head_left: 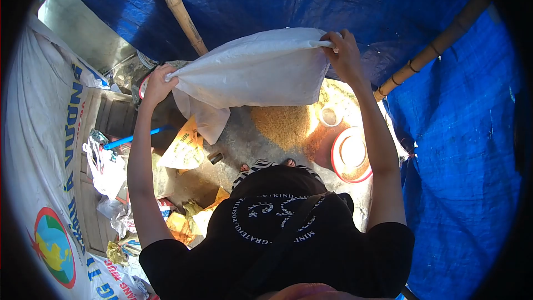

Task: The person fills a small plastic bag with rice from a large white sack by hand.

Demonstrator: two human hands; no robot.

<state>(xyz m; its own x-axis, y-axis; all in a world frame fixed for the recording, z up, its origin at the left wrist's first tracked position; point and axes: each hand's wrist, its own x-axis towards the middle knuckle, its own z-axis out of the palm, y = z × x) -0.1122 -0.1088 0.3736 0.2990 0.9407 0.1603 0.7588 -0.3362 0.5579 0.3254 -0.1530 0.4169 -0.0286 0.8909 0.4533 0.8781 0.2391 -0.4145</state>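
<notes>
A large white woven sack is stretched out in front of me between both hands. My left hand is closed around its left corner, and a lower flap hangs down beside that hand. At the far right, my right hand pinches the sack's upper edge, with my arm reaching higher than the left. Below the sack, a heap of golden grain-like material lies on the ground, partly hidden by the cloth.
At right on the ground are a small white bowl and a red-rimmed basin. Left are a yellow printed sack, a blue stick and plastic bags. Blue tarpaulin and bamboo poles surround the space.
</notes>
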